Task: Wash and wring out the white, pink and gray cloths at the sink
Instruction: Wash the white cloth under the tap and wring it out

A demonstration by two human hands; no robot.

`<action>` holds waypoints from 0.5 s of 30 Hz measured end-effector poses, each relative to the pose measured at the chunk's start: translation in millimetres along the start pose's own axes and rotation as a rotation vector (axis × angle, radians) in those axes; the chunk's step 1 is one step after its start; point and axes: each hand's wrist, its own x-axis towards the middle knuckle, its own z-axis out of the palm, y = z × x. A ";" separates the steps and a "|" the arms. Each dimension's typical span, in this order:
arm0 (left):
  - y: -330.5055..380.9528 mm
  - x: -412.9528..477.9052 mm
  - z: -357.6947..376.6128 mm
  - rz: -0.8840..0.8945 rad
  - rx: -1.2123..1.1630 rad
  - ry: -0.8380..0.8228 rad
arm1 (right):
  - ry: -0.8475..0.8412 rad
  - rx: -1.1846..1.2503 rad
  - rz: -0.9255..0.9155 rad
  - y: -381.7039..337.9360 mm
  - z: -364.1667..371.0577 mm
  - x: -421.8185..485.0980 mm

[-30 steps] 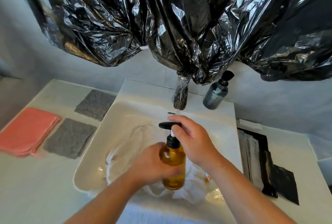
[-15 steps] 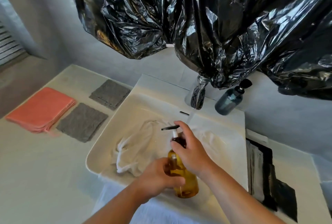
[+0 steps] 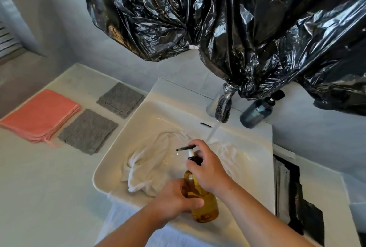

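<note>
Shifted toward the sink [image 3: 136, 125] front, amber bottle [image 3: 206, 208] sits gripped by left hand [image 3: 174, 201] and right hand [image 3: 209, 168].

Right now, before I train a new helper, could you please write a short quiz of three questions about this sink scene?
1. True or false: water runs from the chrome tap into the white ceramic sink, where the crumpled white cloth lies.
2. The left hand grips the body of the amber glass bottle. What touches its black pump head? A. the right hand B. the white cloth C. nothing
3. How many square gray cloths lie on the counter beside the folded pink cloth?

Key: 1 true; 2 A; 3 two.
</note>
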 end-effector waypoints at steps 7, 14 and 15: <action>0.5 14.2 39.6 -0.023 0.150 -0.082 | 0.050 -0.003 0.076 19.6 -38.6 -28.9; -3.9 35.2 93.5 -0.062 0.184 -0.244 | 0.221 0.030 0.156 42.5 -85.7 -64.0; -5.5 36.3 97.2 -0.070 0.172 -0.257 | 0.230 0.036 0.172 45.5 -87.6 -66.9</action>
